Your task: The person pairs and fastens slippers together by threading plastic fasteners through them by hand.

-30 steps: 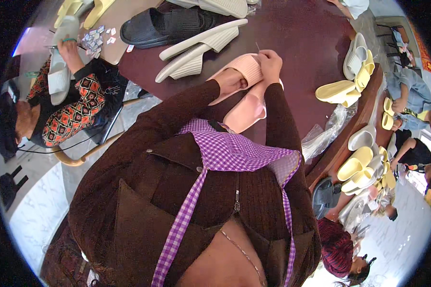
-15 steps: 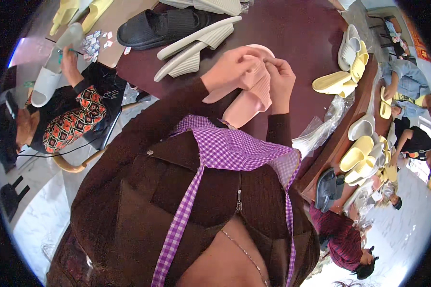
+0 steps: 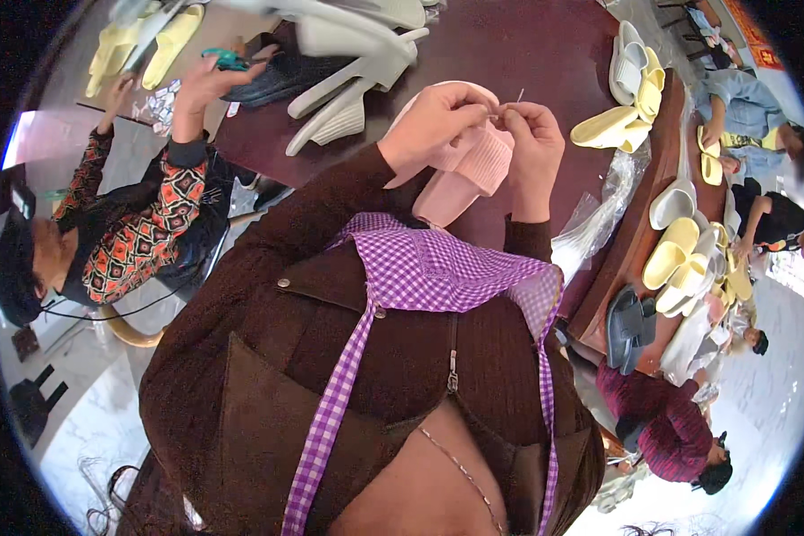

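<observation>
A pair of pink slippers with ribbed straps is held over the dark red table in front of me. My left hand lies over the upper slipper, its thumb and finger pinched at the strap's edge. Opposite it, my right hand is closed, thumb against forefinger, at the same spot. A thin pin-like piece sticks up by the right fingertips; what it belongs to is too small to tell. The fingertips of both hands nearly touch.
Grey slippers and a black slipper lie at the far left. There a co-worker's hand holds a green tool. Yellow slippers and clear plastic bags are at the right. Other people sit beyond.
My right hand has lifted a little off the strap, and a thin piece now shows at its fingertips. The co-worker's arm has swung up to the table; a light slipper is above the grey ones.
</observation>
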Demonstrator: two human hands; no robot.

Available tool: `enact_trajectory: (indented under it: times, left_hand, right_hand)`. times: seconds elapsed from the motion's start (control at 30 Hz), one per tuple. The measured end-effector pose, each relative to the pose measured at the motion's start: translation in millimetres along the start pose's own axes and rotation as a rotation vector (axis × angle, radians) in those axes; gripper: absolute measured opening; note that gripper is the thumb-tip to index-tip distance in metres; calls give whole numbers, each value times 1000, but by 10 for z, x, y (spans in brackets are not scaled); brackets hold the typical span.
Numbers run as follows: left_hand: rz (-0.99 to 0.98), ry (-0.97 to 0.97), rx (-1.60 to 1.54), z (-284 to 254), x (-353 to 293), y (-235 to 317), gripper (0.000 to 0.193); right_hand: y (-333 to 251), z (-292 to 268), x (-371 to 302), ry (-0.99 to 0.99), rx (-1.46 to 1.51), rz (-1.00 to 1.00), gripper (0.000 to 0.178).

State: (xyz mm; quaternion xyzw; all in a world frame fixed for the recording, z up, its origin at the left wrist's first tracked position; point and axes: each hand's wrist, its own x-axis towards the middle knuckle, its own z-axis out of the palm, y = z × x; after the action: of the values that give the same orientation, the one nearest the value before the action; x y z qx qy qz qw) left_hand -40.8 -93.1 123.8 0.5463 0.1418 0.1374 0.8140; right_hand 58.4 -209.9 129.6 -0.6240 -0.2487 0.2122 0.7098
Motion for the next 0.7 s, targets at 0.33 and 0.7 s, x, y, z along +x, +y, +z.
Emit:
enact_trajectory:
  times: [0.33, 0.7]
  left_hand:
    - [53, -55, -79, -4, -96, 25, 18]
    - [-101, -148, -126, 114, -278, 248, 19]
  right_hand:
    - [-120, -10, -232, 12, -125, 90, 15]
    - [-165, -173, -359, -98, -447, -172, 13]
